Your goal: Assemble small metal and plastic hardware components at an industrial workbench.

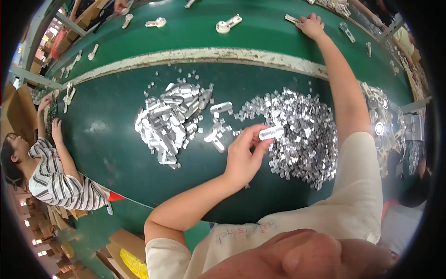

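Observation:
My left hand (244, 156) pinches a shiny oblong silver piece (271, 133) between thumb and fingers, over the left side of a heap of small glittering silver bits (302, 135). My right arm reaches far forward across the table. On the green belt, my right hand (311, 25) has its fingers closed at the end of a narrow white part (291, 18). Left of my left hand lies a pile of oblong silver pieces (172, 118). Between the pile and the heap, a single silver piece (221, 108) lies apart, with a few more below it.
A raised, worn white edge (209, 53) separates the dark green table (107, 135) from the belt (269, 39). White handled parts (227, 24) lie spaced along the belt. More white parts (383, 125) are piled at the right. At the left sits another person (60, 176), near cardboard boxes (18, 111).

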Motion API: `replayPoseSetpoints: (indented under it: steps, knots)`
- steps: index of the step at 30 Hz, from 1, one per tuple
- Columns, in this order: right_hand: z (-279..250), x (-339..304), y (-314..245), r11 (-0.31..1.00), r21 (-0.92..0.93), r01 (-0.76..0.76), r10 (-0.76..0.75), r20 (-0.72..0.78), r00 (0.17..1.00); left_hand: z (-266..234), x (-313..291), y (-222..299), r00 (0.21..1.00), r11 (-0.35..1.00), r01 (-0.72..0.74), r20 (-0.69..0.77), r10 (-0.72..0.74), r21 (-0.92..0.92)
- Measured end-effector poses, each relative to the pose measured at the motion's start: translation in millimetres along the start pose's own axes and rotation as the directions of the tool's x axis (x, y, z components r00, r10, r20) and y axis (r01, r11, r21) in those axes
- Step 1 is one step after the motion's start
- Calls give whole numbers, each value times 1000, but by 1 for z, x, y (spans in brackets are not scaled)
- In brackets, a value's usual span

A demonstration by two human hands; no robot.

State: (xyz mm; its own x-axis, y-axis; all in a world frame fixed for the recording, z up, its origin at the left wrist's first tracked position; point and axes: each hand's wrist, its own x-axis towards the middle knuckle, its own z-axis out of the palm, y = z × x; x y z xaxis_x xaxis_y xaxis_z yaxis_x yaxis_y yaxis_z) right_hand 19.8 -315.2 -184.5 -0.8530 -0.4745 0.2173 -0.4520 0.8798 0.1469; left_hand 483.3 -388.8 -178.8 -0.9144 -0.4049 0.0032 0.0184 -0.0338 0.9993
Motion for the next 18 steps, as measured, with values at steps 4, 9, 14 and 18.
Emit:
replayPoseSetpoints:
  steps: [4, 9, 14, 18]
  knots:
    - [-27, -53, 47, 755, 655, 27, -256, 257, 932, 7, 2, 4, 997, 993, -12, 77, 22, -121]
    - [-163, -220, -32, -242, 835, -493, -644, 242, 726, -4, 4, 24, 992, 971, 93, 103, -71, -222]
    - [-194, -338, -30, 434, 899, 57, -334, 102, 937, 5, -5, 53, 950, 987, 73, 311, -26, -141]
    - [-187, -365, -33, 402, 760, 510, -494, -288, 820, 10, -19, 58, 942, 987, 93, 332, -45, -132]
